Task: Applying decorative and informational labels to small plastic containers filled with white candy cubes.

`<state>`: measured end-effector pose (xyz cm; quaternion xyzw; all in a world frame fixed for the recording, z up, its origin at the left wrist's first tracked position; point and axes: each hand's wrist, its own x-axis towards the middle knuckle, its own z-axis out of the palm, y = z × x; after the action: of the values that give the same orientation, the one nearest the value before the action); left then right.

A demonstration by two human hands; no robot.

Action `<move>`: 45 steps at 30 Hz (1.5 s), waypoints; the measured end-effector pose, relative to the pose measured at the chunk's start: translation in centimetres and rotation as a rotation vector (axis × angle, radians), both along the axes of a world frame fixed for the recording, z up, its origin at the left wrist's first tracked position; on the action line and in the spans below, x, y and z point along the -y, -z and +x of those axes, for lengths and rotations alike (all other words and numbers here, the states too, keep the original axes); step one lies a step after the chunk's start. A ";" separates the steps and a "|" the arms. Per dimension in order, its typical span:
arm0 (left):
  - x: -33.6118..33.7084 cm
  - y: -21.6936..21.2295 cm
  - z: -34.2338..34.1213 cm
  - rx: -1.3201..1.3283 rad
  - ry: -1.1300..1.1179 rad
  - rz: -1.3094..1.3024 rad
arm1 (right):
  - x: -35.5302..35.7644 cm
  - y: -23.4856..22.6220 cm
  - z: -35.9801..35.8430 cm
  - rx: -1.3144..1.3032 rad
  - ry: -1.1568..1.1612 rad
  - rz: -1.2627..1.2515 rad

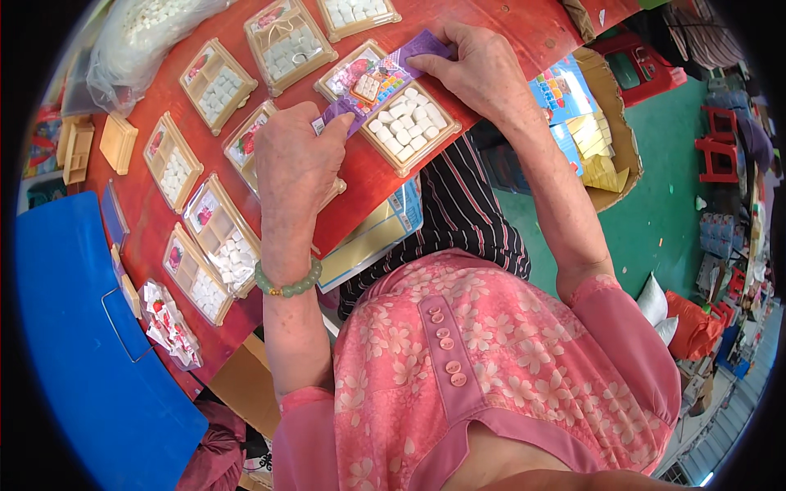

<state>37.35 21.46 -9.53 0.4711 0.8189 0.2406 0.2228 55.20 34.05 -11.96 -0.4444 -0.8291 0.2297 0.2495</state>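
Head view: my left grip (299, 155) and right grip (483, 69) pinch this purple strip (391, 75) at opposite ends, likely to hold it straight over the tray (432, 148) between them.

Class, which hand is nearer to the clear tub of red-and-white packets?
Left: the left hand is beyond and right of the tub; the right hand is farther out that way.

both hands (299, 155) pinching, right one farther forward, left forearm (300, 331) straight ahead, right forearm (563, 188) slanting inward
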 end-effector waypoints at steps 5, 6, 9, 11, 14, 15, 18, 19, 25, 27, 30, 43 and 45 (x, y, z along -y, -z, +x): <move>-0.2 0.0 0.0 0.005 0.028 0.016 | 1.0 -0.3 0.4 -0.001 0.104 0.133; -0.2 -0.3 0.1 0.003 0.023 -0.012 | 1.1 -0.4 0.6 0.002 0.104 0.137; -0.1 -0.2 -0.1 0.008 0.020 -0.027 | 1.6 -0.7 0.9 0.181 0.140 0.173; -0.1 -0.2 0.0 0.017 0.022 -0.016 | 2.4 -0.9 1.1 0.113 0.126 0.416; 0.0 -0.6 0.2 0.005 0.015 -0.030 | 4.1 -1.9 -0.2 0.098 -0.099 0.558; 0.0 -0.5 0.1 0.014 0.024 -0.013 | 5.0 -1.9 -0.6 0.101 -0.101 0.556; -0.3 -0.4 0.2 0.019 0.045 0.010 | 6.4 0.1 -0.8 0.314 -0.319 0.429; -0.2 -0.4 0.1 0.010 0.046 0.011 | 6.5 0.4 -0.8 0.314 -0.326 0.426; -0.3 -0.5 -0.1 0.015 0.058 -0.032 | 6.9 0.6 -0.8 0.358 -0.291 0.413; -0.4 -0.5 -0.1 0.021 0.093 -0.008 | 7.2 0.2 -0.4 0.357 -0.284 0.393; -0.1 -0.8 0.1 0.001 0.179 0.002 | 7.9 -0.2 0.8 0.373 -0.302 0.369; 0.1 -1.8 2.2 -0.160 0.418 -0.014 | 10.2 0.5 4.5 0.569 -0.287 0.501; 0.2 -1.6 2.5 -0.167 0.423 -0.001 | 10.1 0.8 4.6 0.430 -0.299 0.433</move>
<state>39.89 21.29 -7.90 0.6504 0.7176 0.1484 0.2001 59.75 23.95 -12.71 -0.2930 -0.9483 -0.0164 0.1211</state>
